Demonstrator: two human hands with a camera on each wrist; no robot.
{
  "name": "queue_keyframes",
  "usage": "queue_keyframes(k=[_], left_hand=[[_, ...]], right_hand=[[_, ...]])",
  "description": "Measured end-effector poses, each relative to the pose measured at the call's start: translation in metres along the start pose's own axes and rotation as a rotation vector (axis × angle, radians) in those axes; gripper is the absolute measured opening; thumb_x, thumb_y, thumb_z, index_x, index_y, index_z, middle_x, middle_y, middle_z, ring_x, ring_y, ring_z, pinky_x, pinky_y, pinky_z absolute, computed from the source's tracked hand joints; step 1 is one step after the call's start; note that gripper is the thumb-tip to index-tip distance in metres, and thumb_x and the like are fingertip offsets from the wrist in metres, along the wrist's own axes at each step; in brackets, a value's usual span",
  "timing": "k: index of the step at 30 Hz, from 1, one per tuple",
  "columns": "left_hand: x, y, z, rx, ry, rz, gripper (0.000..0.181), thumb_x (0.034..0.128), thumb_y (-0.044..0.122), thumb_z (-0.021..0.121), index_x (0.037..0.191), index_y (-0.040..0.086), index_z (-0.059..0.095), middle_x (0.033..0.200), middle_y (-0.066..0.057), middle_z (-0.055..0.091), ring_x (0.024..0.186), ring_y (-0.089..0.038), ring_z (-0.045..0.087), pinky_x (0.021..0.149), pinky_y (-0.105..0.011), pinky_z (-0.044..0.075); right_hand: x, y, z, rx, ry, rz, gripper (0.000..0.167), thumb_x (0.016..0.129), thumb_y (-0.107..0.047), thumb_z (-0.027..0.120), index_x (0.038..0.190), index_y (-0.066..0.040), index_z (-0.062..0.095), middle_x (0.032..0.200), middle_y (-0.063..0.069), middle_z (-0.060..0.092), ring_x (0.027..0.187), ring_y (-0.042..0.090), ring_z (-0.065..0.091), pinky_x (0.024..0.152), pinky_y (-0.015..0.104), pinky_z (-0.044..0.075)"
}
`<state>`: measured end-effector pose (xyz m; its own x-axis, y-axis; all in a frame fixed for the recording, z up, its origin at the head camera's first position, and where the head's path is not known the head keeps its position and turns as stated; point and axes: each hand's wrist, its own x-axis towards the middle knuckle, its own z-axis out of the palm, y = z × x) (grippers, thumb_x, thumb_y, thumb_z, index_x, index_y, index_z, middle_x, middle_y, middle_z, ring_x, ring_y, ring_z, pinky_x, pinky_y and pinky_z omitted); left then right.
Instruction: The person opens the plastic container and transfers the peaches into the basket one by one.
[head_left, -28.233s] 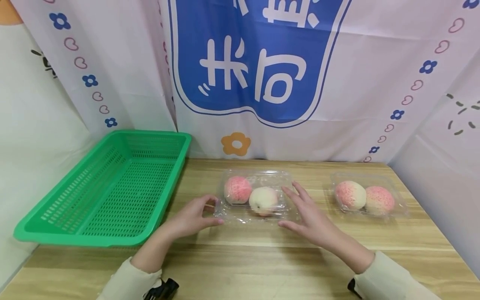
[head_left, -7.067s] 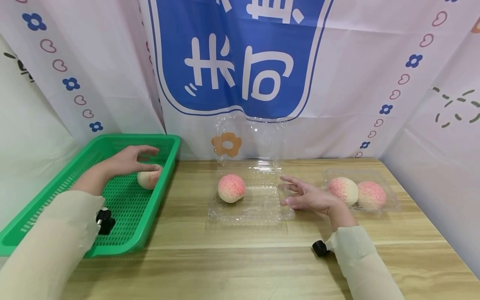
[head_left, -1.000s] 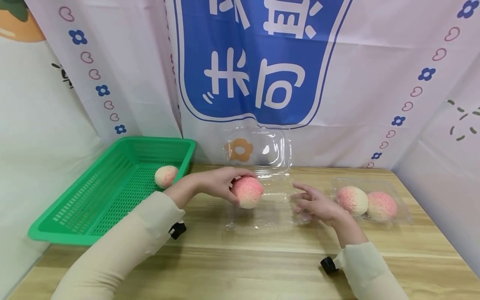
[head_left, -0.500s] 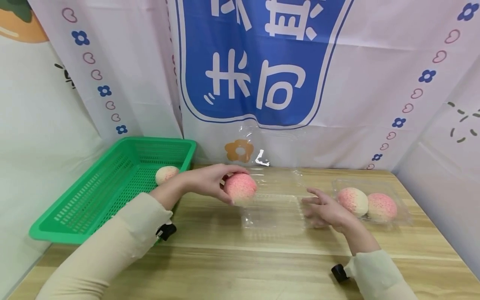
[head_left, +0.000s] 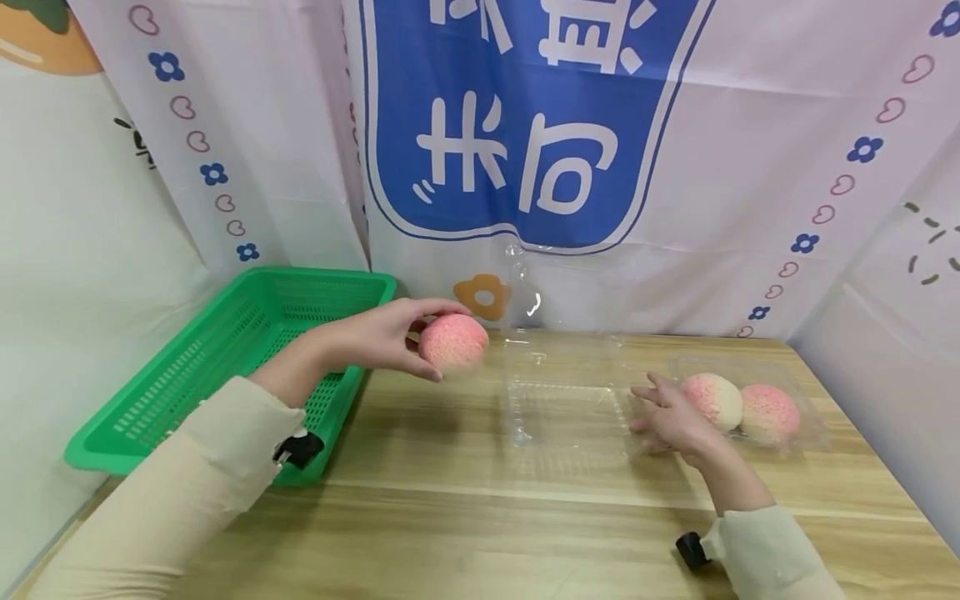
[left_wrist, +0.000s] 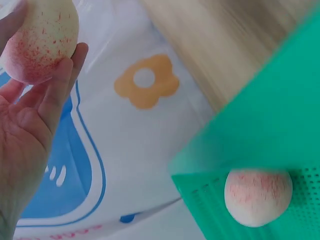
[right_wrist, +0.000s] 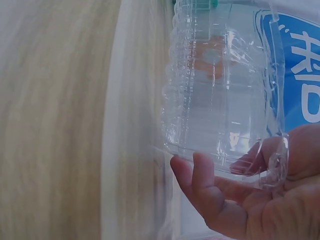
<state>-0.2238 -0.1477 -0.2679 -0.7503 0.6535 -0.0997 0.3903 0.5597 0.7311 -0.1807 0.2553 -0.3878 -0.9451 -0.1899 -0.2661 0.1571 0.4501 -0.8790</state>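
Note:
My left hand (head_left: pixel 375 337) grips a pink and cream peach (head_left: pixel 453 342) above the table, between the green basket and the clear plastic box. In the left wrist view the fingers and thumb curl round this peach (left_wrist: pixel 42 40). My right hand (head_left: pixel 678 423) is at the right side of the open, empty clear box (head_left: pixel 566 417), whose lid stands up against the backdrop. The right wrist view shows the right hand (right_wrist: pixel 240 195) pinching the edge of the clear box (right_wrist: pixel 215 100). Another peach (left_wrist: pixel 258 197) lies in the green basket, mostly hidden behind my left forearm in the head view.
The green basket (head_left: pixel 352 400) stands at the left. To the right lies a second clear box (head_left: pixel 813 429) with two peaches (head_left: pixel 711 402) in it, close to my right hand. A printed cloth (head_left: pixel 712 208) hangs along the table's back edge.
My left hand has lifted the peach out of the clear box and moved left toward the basket. The box and my right hand have shifted right. Earlier, the box was closed over two peaches.

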Motion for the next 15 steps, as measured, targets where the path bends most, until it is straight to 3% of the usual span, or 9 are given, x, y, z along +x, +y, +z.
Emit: queue_keyframes(k=[3,8,15], left_hand=[[-0.005,0.000,-0.007,-0.021,0.014,-0.014,0.080,0.0781,0.014,0.085,0.146,0.018,0.044,0.141,-0.007,0.051,0.121,-0.030,0.055,0.096,-0.043,0.055],[-0.016,-0.008,-0.020,0.059,0.069,0.010,0.081,0.0783,0.016,0.085,0.147,0.017,0.043,0.142,-0.008,0.050,0.118,-0.030,0.058,0.092,-0.042,0.057],[-0.044,-0.019,-0.048,0.109,0.173,-0.064,0.082,0.0796,0.019,0.085,0.149,0.019,0.041,0.142,-0.009,0.051,0.120,-0.031,0.059,0.091,-0.042,0.058]], right_hand=[[-0.002,0.002,-0.003,-0.007,0.013,0.010,0.071,0.098,0.008,0.030,0.154,0.006,-0.013,0.157,0.036,0.019,0.092,0.017,0.064,0.056,0.027,0.054],[-0.004,0.004,-0.008,-0.008,0.022,0.009,0.073,0.097,0.008,0.030,0.154,0.005,-0.016,0.157,0.036,0.019,0.091,0.017,0.063,0.056,0.026,0.054],[-0.008,0.008,-0.014,-0.006,0.048,-0.009,0.073,0.099,0.005,0.031,0.153,0.005,-0.017,0.156,0.037,0.020,0.095,0.017,0.065,0.058,0.028,0.056]])
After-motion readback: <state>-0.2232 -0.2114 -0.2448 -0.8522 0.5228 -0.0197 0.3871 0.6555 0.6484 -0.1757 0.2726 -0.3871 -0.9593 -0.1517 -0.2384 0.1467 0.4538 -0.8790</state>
